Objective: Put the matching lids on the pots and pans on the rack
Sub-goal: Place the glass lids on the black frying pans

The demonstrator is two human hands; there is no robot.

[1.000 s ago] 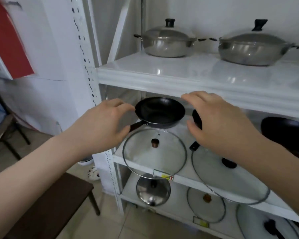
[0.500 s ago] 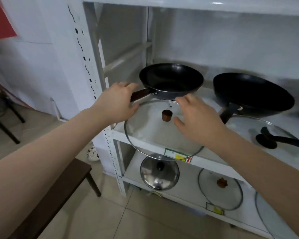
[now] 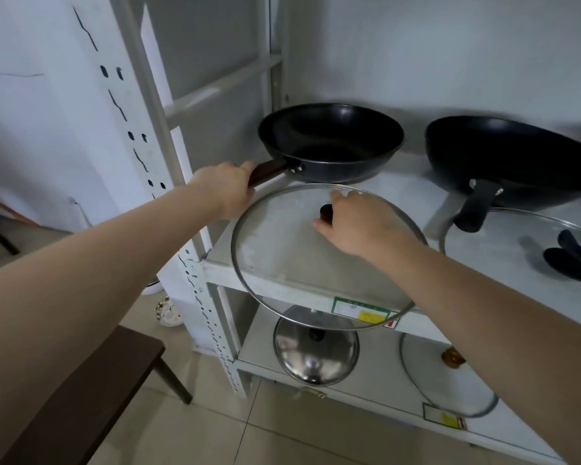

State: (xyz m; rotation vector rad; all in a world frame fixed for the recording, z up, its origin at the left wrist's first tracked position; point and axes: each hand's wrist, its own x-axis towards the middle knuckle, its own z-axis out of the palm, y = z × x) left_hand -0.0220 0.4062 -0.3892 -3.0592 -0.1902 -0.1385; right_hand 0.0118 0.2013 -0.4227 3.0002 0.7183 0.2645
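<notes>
Head view: my left hand (image 3: 227, 189) wraps the brown handle (image 3: 265, 172) of the black frying pan (image 3: 329, 142), which sits at the back left of the middle shelf (image 3: 413, 189). My right hand (image 3: 359, 223) pinches the small dark knob (image 3: 326, 213) of the glass lid (image 3: 282, 250) just in front of that pan, its near rim jutting past the shelf edge. To the right sits a larger black wok (image 3: 517, 152), with a second glass lid (image 3: 503, 243) before it. On the lower shelf (image 3: 376, 374) lie a steel lid (image 3: 316, 347) and another glass lid (image 3: 446, 384).
</notes>
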